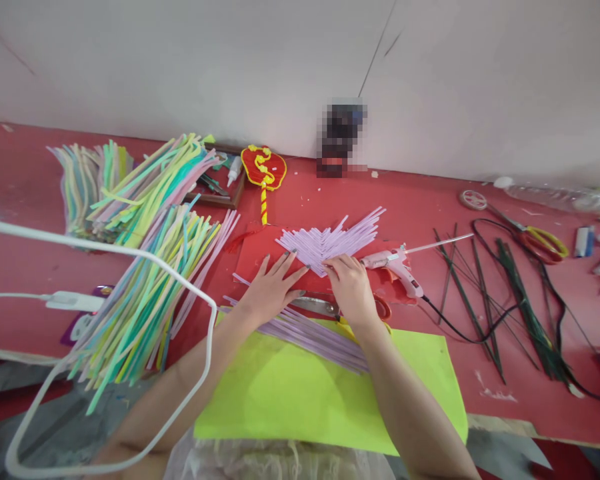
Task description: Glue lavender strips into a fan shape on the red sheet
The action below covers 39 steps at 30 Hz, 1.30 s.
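Observation:
Lavender pipe cleaners laid in a V-shaped chevron (325, 245) rest on a red sheet (253, 257). My left hand (275, 287) is open at the chevron's lower left, its fingers spread and fingertips by the edge. At the lower right edge, my right hand (350, 287) has its fingers pinched together on the lavender stems; the exact grip is partly hidden. Beneath my wrists lie loose lavender pipe cleaners (315, 340) and scissors (313, 305), partly covered. A pink hot glue gun (397, 267) with a glue stick in it sits right of my right hand.
Bundles of coloured pipe cleaners (145, 293) fill the left side. A white cable (180, 267) loops across the left foreground. Yellow-green felt (300, 400) covers the front edge. Green wire stems (525, 313), more scissors (543, 243) and a plastic bottle (560, 197) lie right; a red-yellow ornament (263, 167) lies behind.

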### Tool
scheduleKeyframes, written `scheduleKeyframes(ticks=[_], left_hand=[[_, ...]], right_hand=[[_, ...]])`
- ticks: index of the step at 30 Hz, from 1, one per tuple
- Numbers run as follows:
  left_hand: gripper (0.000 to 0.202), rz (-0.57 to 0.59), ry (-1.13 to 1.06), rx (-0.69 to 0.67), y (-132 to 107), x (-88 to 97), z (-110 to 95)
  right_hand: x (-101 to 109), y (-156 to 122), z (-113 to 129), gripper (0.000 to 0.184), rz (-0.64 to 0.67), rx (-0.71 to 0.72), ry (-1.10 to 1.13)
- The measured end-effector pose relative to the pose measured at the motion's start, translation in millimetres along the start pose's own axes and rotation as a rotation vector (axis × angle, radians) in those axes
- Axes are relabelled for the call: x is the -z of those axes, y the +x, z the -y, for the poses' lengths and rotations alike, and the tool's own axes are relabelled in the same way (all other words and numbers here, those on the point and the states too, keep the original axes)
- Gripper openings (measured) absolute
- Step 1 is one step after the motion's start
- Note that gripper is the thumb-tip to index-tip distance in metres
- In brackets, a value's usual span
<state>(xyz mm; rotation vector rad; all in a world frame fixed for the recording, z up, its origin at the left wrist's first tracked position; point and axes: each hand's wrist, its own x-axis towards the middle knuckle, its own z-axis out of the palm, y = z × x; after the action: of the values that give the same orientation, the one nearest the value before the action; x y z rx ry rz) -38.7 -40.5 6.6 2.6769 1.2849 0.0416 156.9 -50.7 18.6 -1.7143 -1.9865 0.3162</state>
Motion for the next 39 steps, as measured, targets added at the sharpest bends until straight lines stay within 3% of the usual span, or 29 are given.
scheduleKeyframes(ticks=[6,14,39], left_hand=[[0.05,-0.019,-0.013,-0.002,-1,0.1,-1],[0.05,-0.012,0.013,-0.003,0,2.4,-1],[0.052,-0.034,0.012,0.037,-1,-4.2,-2]], right_hand=[[4,-1,2,0.019,-0.016,0.004,-0.049],[-2,-4,1,0.017,0.068,0.019,-0.085],[-9,-2,7,0.019,0.038,-0.052,-0.065]])
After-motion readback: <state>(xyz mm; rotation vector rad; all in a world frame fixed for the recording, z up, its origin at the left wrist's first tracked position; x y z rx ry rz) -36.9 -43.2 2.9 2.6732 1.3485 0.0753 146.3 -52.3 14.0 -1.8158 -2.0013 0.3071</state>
